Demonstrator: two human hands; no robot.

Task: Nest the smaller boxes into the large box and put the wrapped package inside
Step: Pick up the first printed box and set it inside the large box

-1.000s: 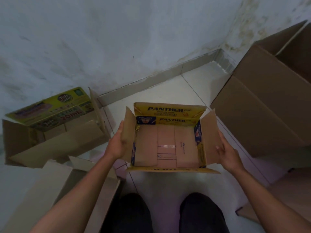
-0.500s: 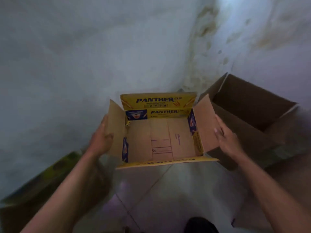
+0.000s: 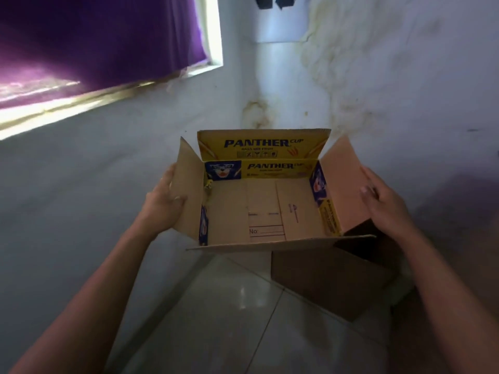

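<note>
An open yellow Panther box is held up in the air in front of me, flaps spread, its inside empty. My left hand grips the box's left flap and side. My right hand holds the right flap. Below and to the right, the large plain brown box stands on the floor, mostly hidden behind the yellow box and my right arm. The wrapped package is not in view.
A stained white wall corner rises straight ahead. A window with a purple curtain is at the upper left. White floor tiles show below the held box.
The yellow box has been lifted off the floor and carried up and right, over the large brown box. My view has tilted upward; the other boxes on the left left the frame.
</note>
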